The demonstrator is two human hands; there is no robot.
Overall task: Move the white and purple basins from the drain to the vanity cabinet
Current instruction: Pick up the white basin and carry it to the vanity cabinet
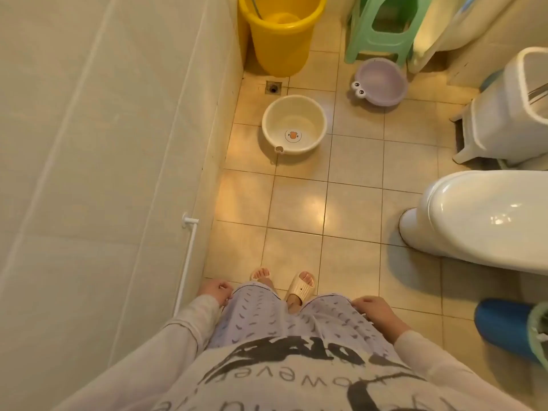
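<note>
A white basin point(294, 124) with a small cartoon face inside stands upright on the tiled floor, just in front of the floor drain point(273, 87). To its right, further back, a purple basin point(381, 82) with frog eyes on its rim rests against a green stool. Both are far ahead of me. My left hand point(216, 290) hangs by my left thigh, fingers loosely curled, holding nothing. Resting at my right thigh, my right hand point(374, 307) is also empty. The vanity cabinet is not in view.
A yellow bucket point(280, 34) stands in the far corner by the left wall. The green stool point(382, 28) is beside it. A white bin point(510, 111) and a toilet point(486, 218) line the right side. A blue object point(504, 327) lies at the lower right.
</note>
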